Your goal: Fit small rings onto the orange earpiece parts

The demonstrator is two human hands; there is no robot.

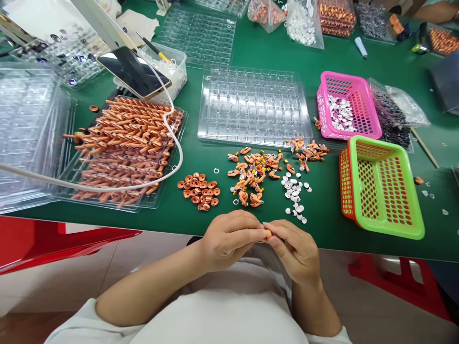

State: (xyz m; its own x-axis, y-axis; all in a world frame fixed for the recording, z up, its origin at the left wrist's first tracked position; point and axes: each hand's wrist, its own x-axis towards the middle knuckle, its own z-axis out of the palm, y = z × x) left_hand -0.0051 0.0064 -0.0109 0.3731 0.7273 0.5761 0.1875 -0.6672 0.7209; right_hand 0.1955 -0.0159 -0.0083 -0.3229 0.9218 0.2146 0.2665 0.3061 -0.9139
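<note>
At the table's front edge, my left hand (233,237) and my right hand (297,248) meet fingertip to fingertip. Both pinch a small orange plastic part (267,233), mostly covered by the fingers. Just beyond them lies a loose pile of orange curved pieces (253,177) with yellow and silvery bits on them. To its left sits a heap of round, cup-like orange-brown pieces (201,191). Small white discs (294,195), a few showing black, are scattered to the right of the pile.
Clear blister trays (254,105) stand behind the piles. A lime green basket (412,191) and a pink basket (369,102) are on the right. Stacked trays of long orange parts (125,143) fill the left, crossed by a white cable (177,148). A phone (134,71) rests behind them.
</note>
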